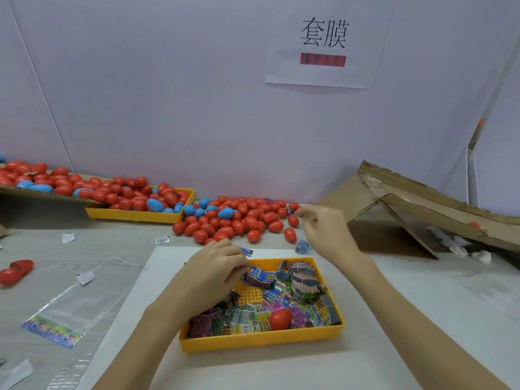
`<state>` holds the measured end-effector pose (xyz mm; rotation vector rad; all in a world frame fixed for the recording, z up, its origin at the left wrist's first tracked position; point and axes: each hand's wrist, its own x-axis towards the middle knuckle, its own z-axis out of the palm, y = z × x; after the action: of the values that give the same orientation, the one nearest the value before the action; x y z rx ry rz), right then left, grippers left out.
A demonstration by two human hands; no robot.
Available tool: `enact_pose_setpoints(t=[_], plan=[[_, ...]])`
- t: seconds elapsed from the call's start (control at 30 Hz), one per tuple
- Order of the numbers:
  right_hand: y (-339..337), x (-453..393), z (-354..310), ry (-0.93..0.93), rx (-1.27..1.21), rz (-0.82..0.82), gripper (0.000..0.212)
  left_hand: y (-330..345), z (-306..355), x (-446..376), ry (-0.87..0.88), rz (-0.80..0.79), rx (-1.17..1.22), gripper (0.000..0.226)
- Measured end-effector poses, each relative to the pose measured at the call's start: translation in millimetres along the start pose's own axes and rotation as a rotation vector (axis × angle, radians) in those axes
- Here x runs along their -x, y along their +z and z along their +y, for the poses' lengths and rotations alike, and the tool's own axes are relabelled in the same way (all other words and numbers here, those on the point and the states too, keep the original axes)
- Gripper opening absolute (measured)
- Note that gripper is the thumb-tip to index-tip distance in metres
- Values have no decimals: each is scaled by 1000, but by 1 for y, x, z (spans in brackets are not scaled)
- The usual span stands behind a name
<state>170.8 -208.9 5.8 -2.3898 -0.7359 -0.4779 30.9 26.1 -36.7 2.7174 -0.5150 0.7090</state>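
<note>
A yellow tray [261,340] in front of me holds several printed film sleeves, a rubber-banded bundle of sleeves [305,282] and one red plastic egg [280,319]. My left hand [216,273] hovers over the tray's far left corner and pinches a blue printed sleeve [257,274]. My right hand [326,232] is raised beyond the tray, fingers loosely curled, fingertips just above the near edge of a heap of red and blue eggs [233,220]. It holds nothing that I can see.
A second yellow tray [135,214] and a cardboard sheet [42,192] at the back left carry more eggs. A folded cardboard ramp [422,209] stands at right. Clear bags [73,308] and a red egg [17,271] lie at left. A white sheet [157,277] sits under the tray.
</note>
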Motion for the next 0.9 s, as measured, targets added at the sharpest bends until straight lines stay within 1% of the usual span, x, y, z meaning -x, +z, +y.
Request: enact_pose_setpoints(t=[0.07, 0.13, 0.23, 0.37, 0.47, 0.57, 0.67, 0.8, 0.9], plan=[[21, 0, -5, 6, 26, -240, 32, 1, -2, 0, -8, -1, 7, 21], [36, -4, -2, 30, 114, -358, 39, 2, -3, 0, -7, -7, 13, 21], [48, -17, 2, 112, 157, -397, 44, 3, -3, 1, -4, -10, 20, 18], [57, -33, 9, 186, 181, -404, 40, 3, -3, 0, -6, -10, 21, 17], [60, -34, 12, 174, 197, -347, 38, 3, -3, 0, 2, -5, 28, 16], [58, -28, 9, 140, 136, -268, 34, 3, -1, 0, 14, 3, 24, 13], [48, -17, 0, 64, 19, -149, 28, 2, 1, 0, 21, 11, 8, 13], [25, 15, -15, -49, -163, 30, 35, 1, 4, -1, 18, 17, 0, 25], [15, 44, -21, 13, -350, 76, 30, 0, 7, 0, 29, 0, -6, 28]])
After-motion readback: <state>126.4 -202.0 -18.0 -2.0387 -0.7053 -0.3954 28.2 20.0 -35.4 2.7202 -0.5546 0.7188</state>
